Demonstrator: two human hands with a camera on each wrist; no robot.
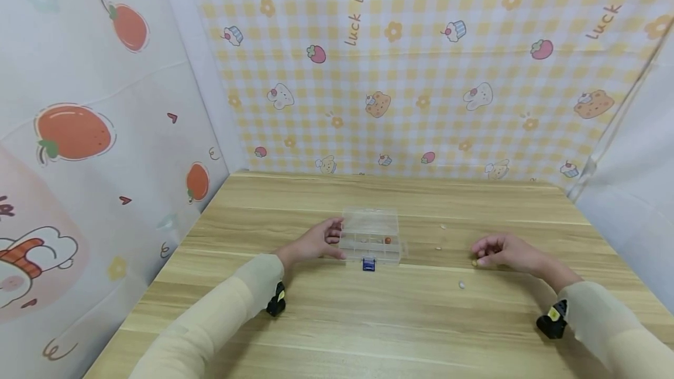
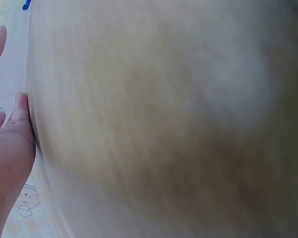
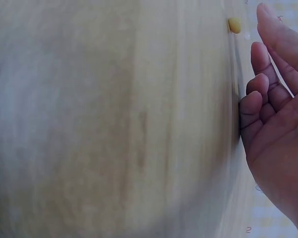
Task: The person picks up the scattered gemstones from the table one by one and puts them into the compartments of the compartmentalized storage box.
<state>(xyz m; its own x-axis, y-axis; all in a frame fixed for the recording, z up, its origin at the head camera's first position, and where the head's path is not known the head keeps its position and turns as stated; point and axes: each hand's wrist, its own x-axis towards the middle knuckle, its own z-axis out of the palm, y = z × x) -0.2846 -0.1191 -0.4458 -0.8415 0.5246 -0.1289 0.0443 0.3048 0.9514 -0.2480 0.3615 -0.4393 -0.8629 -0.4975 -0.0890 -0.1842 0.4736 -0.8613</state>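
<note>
A clear plastic compartment box (image 1: 368,255) with a blue latch (image 1: 369,265) stands on the table, its lid (image 1: 370,221) raised at the back. Inside, a small orange-red ball (image 1: 388,240) sits at the right, with tiny pale pieces beside it. At the box's left edge rests my left hand (image 1: 318,241), thumb by the front corner and fingers farther back, spread apart. My right hand (image 1: 502,252) lies low over the table at the right, fingers loosely bent. Close to its fingertips is a small yellow bean-like piece (image 3: 234,25), which the right wrist view shows apart from them.
Small pale pieces lie between the box and my right hand: one towards the back (image 1: 443,227), one in the middle (image 1: 438,248), and a whitish one nearer the front (image 1: 461,285). A checked cloth (image 1: 421,75) hangs behind the wooden table (image 1: 368,332).
</note>
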